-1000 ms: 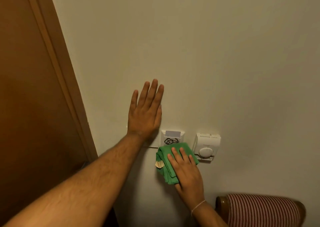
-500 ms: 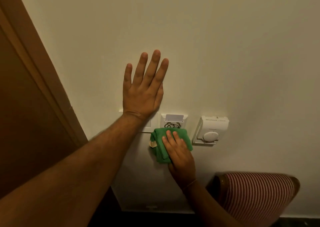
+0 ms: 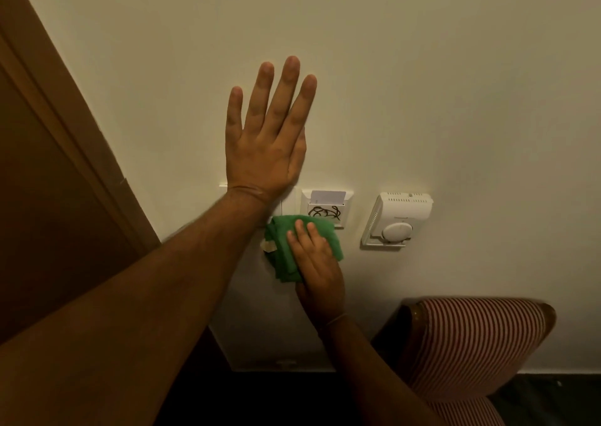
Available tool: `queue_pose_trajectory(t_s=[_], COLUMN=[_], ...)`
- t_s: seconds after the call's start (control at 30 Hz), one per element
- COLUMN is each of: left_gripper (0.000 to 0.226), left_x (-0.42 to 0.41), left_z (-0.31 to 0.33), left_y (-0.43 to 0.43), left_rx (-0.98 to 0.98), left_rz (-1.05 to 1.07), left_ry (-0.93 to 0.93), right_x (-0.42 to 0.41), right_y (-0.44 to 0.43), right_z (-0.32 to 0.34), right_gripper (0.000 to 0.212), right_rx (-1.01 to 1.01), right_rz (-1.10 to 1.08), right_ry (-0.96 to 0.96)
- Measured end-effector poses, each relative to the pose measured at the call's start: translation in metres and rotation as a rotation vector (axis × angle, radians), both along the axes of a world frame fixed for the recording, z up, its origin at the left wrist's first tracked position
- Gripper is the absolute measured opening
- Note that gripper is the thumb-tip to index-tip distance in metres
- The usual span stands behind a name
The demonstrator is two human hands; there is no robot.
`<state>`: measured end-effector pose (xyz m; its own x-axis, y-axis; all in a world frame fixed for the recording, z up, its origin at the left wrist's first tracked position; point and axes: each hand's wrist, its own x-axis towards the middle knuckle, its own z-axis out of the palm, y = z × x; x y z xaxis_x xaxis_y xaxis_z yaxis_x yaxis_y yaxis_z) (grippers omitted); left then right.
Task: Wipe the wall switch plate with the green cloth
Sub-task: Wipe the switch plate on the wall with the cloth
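Note:
My left hand (image 3: 268, 139) lies flat on the cream wall, fingers spread and pointing up, its wrist covering most of the white switch plate (image 3: 287, 203). Only the plate's right strip and top left corner show. My right hand (image 3: 317, 263) presses the folded green cloth (image 3: 283, 246) against the wall just below the switch plate and the card holder (image 3: 327, 207). The cloth's top edge overlaps the bottom of both plates. A small beige tag sticks out on the cloth's left side.
A white thermostat (image 3: 398, 219) with a round dial hangs right of the card holder. A brown wooden door frame (image 3: 65, 107) runs along the left. A red-and-white striped chair back (image 3: 478, 338) stands below right, close to my right forearm.
The view has drawn closer and tilted down. My right hand with the cloth slid slightly left and up toward the switch plate. My left hand stays flat on the wall.

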<state>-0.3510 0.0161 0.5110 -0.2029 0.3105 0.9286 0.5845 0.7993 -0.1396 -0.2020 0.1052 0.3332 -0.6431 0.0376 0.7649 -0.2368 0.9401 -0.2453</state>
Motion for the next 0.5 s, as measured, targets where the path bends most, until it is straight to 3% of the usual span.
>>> queue_pose_trajectory(t_s=[0.27,0.5], left_gripper=[0.082,0.081], left_x=[0.002,0.007], left_z=[0.0,0.003], left_y=[0.001,0.0], left_rx=[0.004,-0.011], left_rz=[0.012,0.066], left_ry=[0.034,0.052], right_x=[0.007,0.008], right_y=[0.012,0.011], right_z=[-0.007,-0.005], right_gripper=[0.045,0.044], right_rx=[-0.175,-0.094], right_rz=[-0.128,-0.087], right_ry=[0.086,0.018])
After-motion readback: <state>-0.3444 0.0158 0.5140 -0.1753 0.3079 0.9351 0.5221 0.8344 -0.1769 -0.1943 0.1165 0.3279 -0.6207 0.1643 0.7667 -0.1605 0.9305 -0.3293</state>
